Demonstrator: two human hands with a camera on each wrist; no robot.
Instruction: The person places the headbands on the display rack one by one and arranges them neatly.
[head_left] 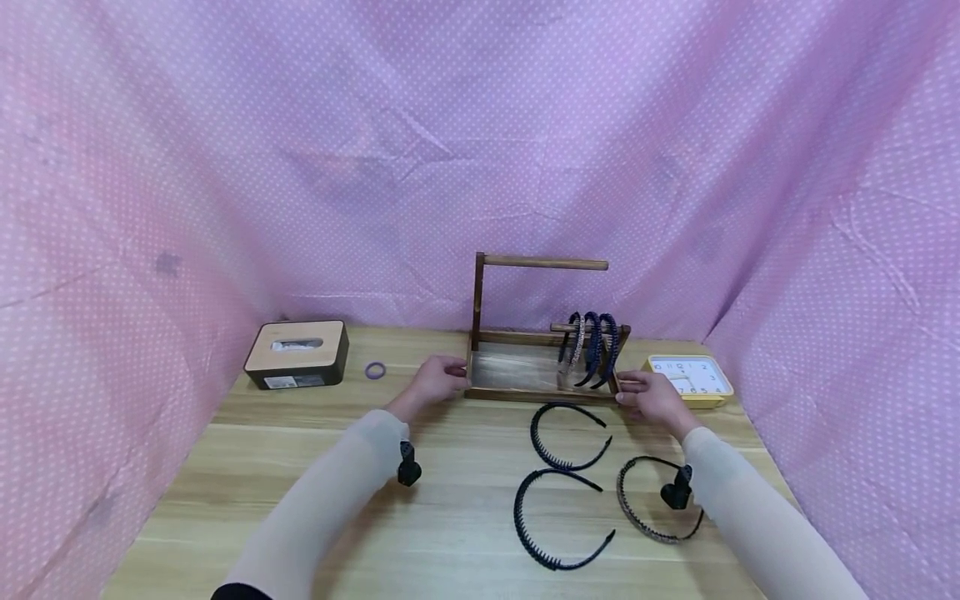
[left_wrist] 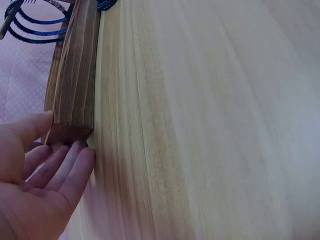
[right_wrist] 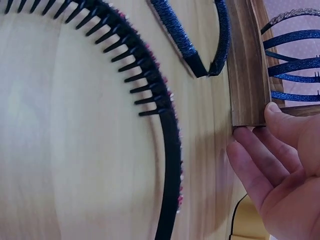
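A brown wooden headband rack (head_left: 543, 395) stands at the back of the table, with a tray base, a tall upper bar (head_left: 547, 262) and a shorter peg. Several hairbands (head_left: 596, 342), some dark blue and one sparkly, hang from the short peg on the right. My left hand (head_left: 438, 379) holds the rack's left end, thumb at the top edge and fingers low against the end. At the other end, my right hand (head_left: 651, 395) grips in a similar way, its thumb on the rim in the right wrist view and its fingertips beneath the corner.
In front of the rack lie a dark toothed headband (head_left: 536, 433), a second one (head_left: 519, 525) nearer me, and a sparkly headband (head_left: 637, 521) beside my right forearm. A yellow clock (head_left: 693, 377) sits behind my right hand. Far left are a tissue box (head_left: 295, 354) and purple ring (head_left: 367, 371).
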